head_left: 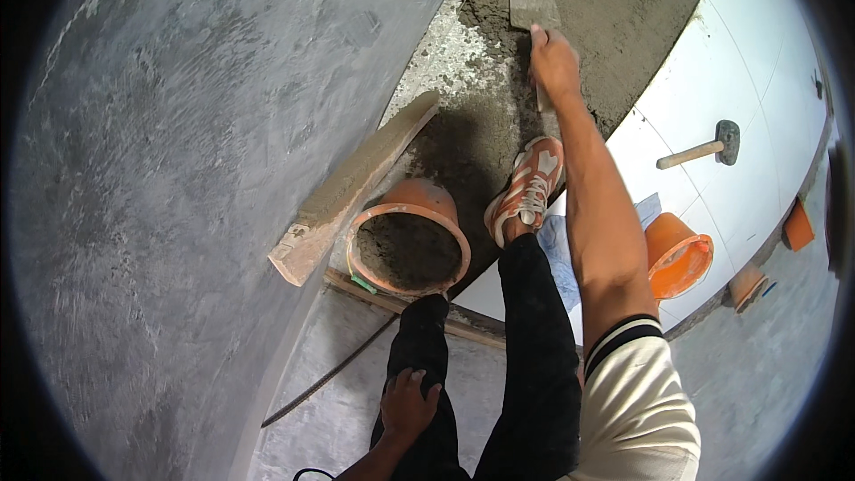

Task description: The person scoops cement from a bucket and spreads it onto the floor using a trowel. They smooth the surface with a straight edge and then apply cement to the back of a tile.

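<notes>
My right hand (554, 67) reaches far forward, wrapped around the handle of a trowel (534, 0). The trowel's flat blade lies on grey wet mortar (623, 22), which is spread over the floor between the wall and the white tiles. My left hand (410, 405) rests on my left thigh, fingers loosely apart and holding nothing. Between my feet and the wall stands an orange bucket (427, 200) with mortar inside. Next to it, a long mortar-smeared board (356, 183) lies slanted along the wall's base.
White tiles (757, 44) cover the right side. On them lie a black-headed mallet (712, 146), an orange bucket (663, 240) on its side and a blue-grey cloth (559, 254). A ribbed metal rod (329, 374) and a wooden strip (472, 332) lie near my legs. The grey wall (178, 169) borders the left.
</notes>
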{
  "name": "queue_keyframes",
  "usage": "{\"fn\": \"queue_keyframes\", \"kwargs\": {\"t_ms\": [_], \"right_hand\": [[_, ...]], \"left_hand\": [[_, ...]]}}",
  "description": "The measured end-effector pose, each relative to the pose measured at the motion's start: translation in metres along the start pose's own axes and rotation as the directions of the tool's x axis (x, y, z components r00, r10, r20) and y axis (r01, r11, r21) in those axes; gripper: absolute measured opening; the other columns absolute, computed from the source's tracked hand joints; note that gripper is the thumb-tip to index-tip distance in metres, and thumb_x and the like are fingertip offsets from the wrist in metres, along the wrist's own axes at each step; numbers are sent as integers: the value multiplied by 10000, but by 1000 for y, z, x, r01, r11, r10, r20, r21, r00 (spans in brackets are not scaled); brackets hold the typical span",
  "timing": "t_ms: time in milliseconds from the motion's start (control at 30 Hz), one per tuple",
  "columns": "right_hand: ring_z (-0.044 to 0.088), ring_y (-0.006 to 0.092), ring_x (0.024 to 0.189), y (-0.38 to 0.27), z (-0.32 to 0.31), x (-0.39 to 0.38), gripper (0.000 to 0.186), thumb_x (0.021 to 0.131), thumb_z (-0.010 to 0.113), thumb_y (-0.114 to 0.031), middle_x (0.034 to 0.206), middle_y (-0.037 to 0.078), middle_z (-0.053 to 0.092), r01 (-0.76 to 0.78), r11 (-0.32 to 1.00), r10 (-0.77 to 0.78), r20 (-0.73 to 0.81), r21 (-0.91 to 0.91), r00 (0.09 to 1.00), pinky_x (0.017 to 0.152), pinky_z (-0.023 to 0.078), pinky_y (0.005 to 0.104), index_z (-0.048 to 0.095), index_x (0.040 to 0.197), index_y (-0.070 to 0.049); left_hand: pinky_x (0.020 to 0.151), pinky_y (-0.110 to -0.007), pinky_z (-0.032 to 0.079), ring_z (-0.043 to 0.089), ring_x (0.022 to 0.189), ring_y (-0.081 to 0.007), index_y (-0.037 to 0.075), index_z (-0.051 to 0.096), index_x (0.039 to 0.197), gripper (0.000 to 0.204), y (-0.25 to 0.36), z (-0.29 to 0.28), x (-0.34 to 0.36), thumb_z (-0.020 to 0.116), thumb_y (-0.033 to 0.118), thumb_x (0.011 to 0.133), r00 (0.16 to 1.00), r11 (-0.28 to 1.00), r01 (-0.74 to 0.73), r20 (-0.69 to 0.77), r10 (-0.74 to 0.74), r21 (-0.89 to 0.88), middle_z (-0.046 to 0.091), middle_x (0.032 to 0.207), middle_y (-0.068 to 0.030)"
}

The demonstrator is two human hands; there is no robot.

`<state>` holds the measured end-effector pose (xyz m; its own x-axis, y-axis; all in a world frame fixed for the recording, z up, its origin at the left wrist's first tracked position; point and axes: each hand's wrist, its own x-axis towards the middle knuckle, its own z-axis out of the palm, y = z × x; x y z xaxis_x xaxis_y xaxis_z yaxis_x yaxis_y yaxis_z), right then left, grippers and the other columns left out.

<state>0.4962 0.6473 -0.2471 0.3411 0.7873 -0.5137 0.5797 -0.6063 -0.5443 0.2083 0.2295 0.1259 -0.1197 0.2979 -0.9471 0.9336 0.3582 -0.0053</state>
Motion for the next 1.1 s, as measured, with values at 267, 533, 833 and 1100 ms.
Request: {"fn": "queue_keyframes", "kwargs": {"t_ms": [267, 533, 833, 1100], "right_hand": [[663, 532, 1089, 19, 2, -58, 546, 1104, 449, -471, 1133, 342, 703, 46, 985, -28, 108, -169, 994, 970, 496, 615, 669, 1164, 26], [672, 522, 1081, 2, -6, -5, 533, 1097, 459, -480, 1118, 323, 714, 149, 947, -163, -25, -286, 986, 977, 504, 588, 665, 1132, 10], [666, 533, 1098, -1, -12, -15, 562, 1092, 457, -466, 1116, 332, 717, -6, 996, 15, 98, -93, 995, 1000, 493, 577, 689, 1178, 39], [649, 549, 1105, 10, 2, -57, 537, 1095, 463, -471, 1122, 351, 704, 35, 995, -36, -1, -92, 999, 981, 490, 596, 656, 1180, 22]], "left_hand": [[1037, -543, 531, 617, 1225, -427, 63, 705, 1280, 497, -3, 7, -5, 737, 422, 938, 999, 997, 41, 2, -41, -59, 647, 1322, -154], [1081, -553, 504, 593, 1256, -442, 63, 699, 1291, 501, -8, 14, -4, 741, 412, 934, 1000, 996, 25, 16, -23, -84, 628, 1357, -165], [1090, -551, 497, 587, 1264, -442, 64, 699, 1293, 494, -2, 13, -7, 739, 408, 941, 999, 999, 33, 27, -32, -43, 632, 1353, -163], [1076, -550, 504, 590, 1270, -432, 63, 701, 1291, 495, -3, 15, -10, 740, 410, 940, 999, 998, 39, 28, -38, -44, 631, 1359, -168]]}}
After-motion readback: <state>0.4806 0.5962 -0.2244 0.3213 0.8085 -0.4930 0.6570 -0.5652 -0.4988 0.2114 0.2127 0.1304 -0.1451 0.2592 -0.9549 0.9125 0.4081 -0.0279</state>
